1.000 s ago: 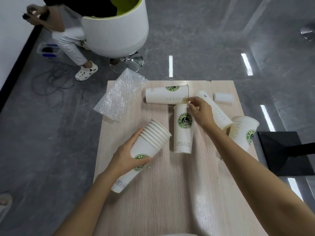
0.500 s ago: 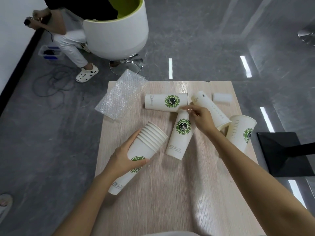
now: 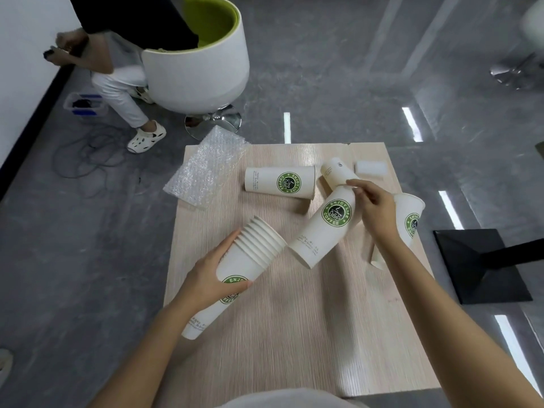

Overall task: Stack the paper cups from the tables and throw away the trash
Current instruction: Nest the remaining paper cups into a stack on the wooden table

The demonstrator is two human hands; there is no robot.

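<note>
Stacking in progress. Left hand grips nested white green-logo paper cups; right hand pinches one loose matching cup. Next, likely: seat it in the stack's mouth, just beyond the gripping hand.

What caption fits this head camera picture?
Left hand grips the cup stack; right hand pinches a loose cup.

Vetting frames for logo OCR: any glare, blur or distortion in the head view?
Head view: light strips glare off the floor, faint sheen on the table; wide-angle bend at the edges; logo on the cup in the right hand reads sharp, the stack in the left hand too; top right corner is smeared.
</note>
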